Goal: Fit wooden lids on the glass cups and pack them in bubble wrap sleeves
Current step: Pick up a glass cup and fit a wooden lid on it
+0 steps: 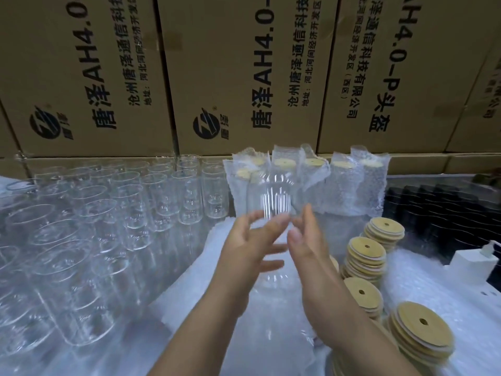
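Note:
A clear glass cup [271, 202], smeared by motion, hangs upright in the middle of the view. My left hand [244, 253] curls its thumb and fingers around the cup's lower part. My right hand [309, 253] is flat against the cup's right side, fingers straight and apart. No lid is visible on this cup. Stacks of round wooden lids [366, 256], each with a centre hole, stand just right of my hands. Behind the cup is a row of lidded cups in bubble wrap sleeves [341, 185]. Flat bubble wrap sleeves [244, 321] lie under my forearms.
Several rows of bare glass cups [108, 213] fill the left side. Printed cardboard boxes [217, 77] form a wall at the back. A black ribbed tray [439, 207] and a white box [471, 267] sit at the right, with more lids [417, 329] near the front.

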